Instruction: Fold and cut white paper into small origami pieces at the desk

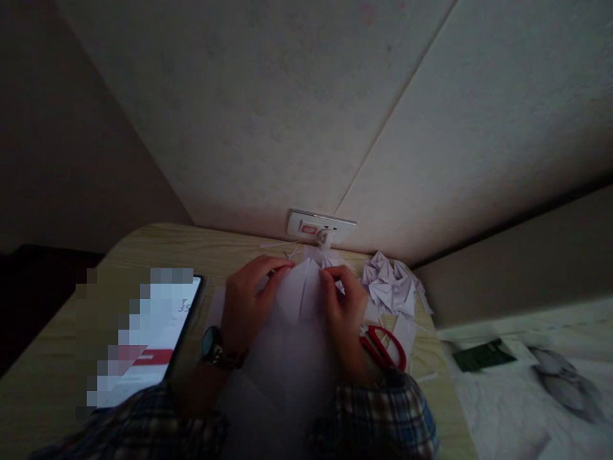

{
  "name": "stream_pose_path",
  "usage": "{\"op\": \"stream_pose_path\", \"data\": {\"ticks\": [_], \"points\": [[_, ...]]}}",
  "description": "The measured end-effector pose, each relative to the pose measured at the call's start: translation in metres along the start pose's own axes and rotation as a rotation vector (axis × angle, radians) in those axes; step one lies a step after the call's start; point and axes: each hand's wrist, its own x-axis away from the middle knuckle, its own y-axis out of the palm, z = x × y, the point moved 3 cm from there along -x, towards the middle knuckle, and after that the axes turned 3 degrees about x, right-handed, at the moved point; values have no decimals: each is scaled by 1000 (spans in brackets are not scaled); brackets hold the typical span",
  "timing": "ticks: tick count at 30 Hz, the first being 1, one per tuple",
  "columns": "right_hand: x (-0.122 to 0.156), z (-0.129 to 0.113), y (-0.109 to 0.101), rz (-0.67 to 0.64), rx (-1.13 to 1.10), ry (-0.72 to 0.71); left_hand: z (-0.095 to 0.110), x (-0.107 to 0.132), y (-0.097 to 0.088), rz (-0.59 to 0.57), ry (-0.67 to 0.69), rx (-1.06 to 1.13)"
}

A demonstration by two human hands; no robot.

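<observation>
My left hand [249, 300] and my right hand [345, 313] both pinch the top of a white sheet of paper [301, 300] that is folded to a point at its far end. The paper lies on a light wooden table [158, 252] and runs back toward my body between my plaid sleeves. A dark wristwatch [211, 344] sits on my left wrist. Red-handled scissors [383, 348] lie just right of my right hand, partly hidden by it.
A lit tablet [165, 332] lies at the left of the table. A pile of folded white paper shapes [390, 284] sits at the right rear. A wall socket with a plug [320, 229] is behind the paper. A bed with dark items [483, 355] lies right.
</observation>
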Motion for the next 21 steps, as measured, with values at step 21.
{"op": "stream_pose_path", "data": {"ticks": [21], "points": [[-1, -3, 5, -95, -49, -93, -2, 2, 2, -43, -30, 65]]}}
